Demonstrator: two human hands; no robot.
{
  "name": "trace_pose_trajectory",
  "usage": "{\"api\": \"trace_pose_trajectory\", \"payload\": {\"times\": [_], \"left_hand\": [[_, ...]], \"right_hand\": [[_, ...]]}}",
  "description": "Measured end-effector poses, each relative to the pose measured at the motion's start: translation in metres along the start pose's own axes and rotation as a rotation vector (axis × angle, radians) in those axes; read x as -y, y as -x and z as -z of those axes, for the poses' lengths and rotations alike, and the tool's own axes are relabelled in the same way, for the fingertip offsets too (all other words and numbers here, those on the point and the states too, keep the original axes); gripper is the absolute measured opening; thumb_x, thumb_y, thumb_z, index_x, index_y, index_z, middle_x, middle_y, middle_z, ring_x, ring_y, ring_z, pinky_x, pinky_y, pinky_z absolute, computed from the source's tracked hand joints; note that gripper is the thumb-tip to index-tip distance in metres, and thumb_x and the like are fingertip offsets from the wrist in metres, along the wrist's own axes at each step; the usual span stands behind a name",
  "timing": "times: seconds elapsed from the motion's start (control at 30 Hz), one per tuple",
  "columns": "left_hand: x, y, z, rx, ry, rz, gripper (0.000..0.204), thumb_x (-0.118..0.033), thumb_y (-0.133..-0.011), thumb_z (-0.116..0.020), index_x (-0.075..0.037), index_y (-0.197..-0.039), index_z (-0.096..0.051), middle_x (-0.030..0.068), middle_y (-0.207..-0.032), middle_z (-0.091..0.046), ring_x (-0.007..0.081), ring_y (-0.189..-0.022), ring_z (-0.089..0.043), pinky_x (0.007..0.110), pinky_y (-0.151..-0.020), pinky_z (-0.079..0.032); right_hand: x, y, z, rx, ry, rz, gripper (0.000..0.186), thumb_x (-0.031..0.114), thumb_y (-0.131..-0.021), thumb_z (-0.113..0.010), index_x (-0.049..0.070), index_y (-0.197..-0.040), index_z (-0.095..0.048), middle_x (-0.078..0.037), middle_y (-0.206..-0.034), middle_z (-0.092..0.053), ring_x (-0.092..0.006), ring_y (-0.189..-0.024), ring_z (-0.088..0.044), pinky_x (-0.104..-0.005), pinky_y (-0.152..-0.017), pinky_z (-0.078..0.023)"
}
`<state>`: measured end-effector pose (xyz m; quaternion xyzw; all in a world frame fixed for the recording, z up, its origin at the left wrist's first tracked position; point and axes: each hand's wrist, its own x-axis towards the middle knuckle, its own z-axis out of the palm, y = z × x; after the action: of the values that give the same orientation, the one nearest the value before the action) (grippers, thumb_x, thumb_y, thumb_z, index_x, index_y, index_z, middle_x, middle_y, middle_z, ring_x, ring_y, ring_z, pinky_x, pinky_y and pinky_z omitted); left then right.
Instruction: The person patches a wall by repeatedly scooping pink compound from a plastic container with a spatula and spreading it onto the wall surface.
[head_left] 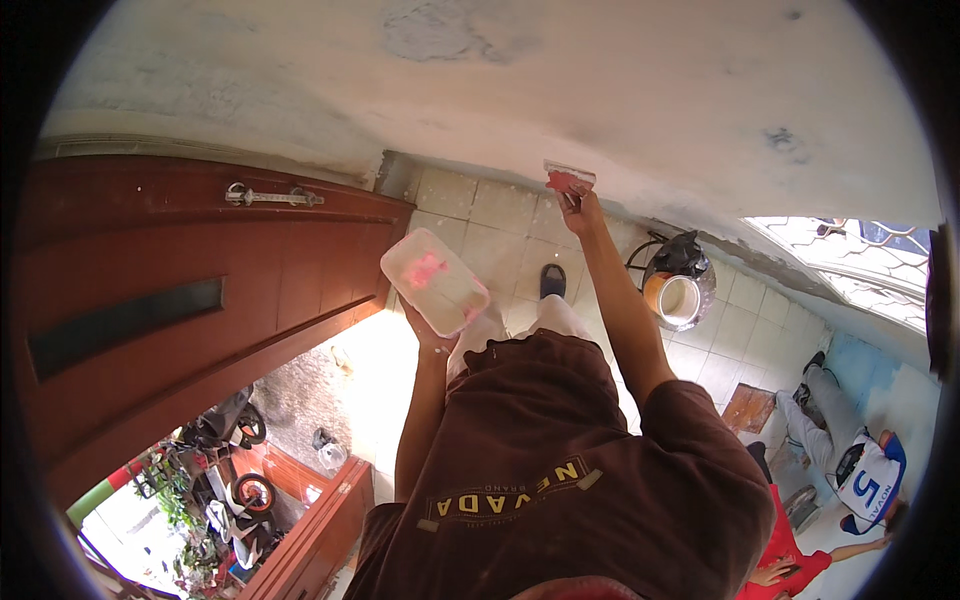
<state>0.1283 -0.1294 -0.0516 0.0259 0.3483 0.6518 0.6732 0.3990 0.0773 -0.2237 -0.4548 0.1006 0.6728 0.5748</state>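
A person is spreading filler on a pale plastered wall [620, 110]: the right hand [580, 205] is closed around a red-handled flat scraper [568, 178] pressed against it, while below-left the left hand [428, 330] is gripping underneath a translucent rectangular plastic tub [433, 282]. Reloading the blade seems next.

- My right hand [578, 205] is at the far end of a fully stretched right arm, reaching up and away from my chest, forearm bare below a short brown sleeve.
- Its fingers are closed in a grip, knuckles toward me.
- My left hand [432, 335] is raised on a bent left arm, elbow low by my side, forearm near upright.
- Its palm faces up, fingers clasped under a load and mostly hidden.
- The hands are well apart.
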Motion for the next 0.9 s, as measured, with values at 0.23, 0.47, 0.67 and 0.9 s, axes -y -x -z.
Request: {"api": "trace_pose_trajectory", "payload": {"times": [0.23,0.47,0.67,0.9], "left_hand": [[-0.036,0.0,0.002,-0.056,0.013,-0.007,0.062,-0.06,-0.1,-0.041,-0.014,-0.14,-0.046,0.0087,-0.127,-0.058,0.0333,-0.114,-0.061,0.053,-0.094,-0.054],[-0.048,-0.016,0.02,0.05,-0.198,-0.062,0.05,-0.046,-0.103,-0.044,-0.013,-0.14,-0.047,0.0081,-0.129,-0.058,0.0291,-0.117,-0.061,0.049,-0.095,-0.055],[-0.055,-0.022,0.028,-0.069,-0.047,-0.005,0.051,-0.045,-0.103,-0.045,-0.011,-0.141,-0.046,0.0088,-0.129,-0.058,0.0298,-0.116,-0.062,0.049,-0.093,-0.057],[-0.063,-0.033,0.024,-0.03,0.051,0.088,0.056,-0.051,-0.102,-0.042,-0.013,-0.142,-0.045,0.0103,-0.131,-0.058,0.0319,-0.119,-0.059,0.05,-0.098,-0.053]], "right_hand": [[0.024,0.017,-0.096,0.144,-0.051,0.093,0.026,-0.002,-0.098,-0.04,-0.01,-0.117,-0.055,-0.023,-0.121,-0.062,-0.0357,-0.109,-0.066,-0.0433,-0.105,-0.055],[0.031,0.08,-0.086,0.236,-0.181,0.302,0.024,0.002,-0.096,-0.052,-0.01,-0.116,-0.056,-0.021,-0.125,-0.061,-0.0333,-0.114,-0.063,-0.0426,-0.108,-0.053],[0.005,0.018,-0.047,0.125,0.066,-0.013,0.018,-0.002,-0.094,-0.049,-0.005,-0.109,-0.059,-0.015,-0.107,-0.064,-0.0284,-0.109,-0.065,-0.0351,-0.095,-0.06],[0.071,-0.002,-0.098,0.175,-0.245,0.142,0.017,-0.003,-0.094,-0.043,-0.011,-0.096,-0.059,-0.02,-0.101,-0.066,-0.0304,-0.105,-0.066,-0.0383,-0.093,-0.061]]}}
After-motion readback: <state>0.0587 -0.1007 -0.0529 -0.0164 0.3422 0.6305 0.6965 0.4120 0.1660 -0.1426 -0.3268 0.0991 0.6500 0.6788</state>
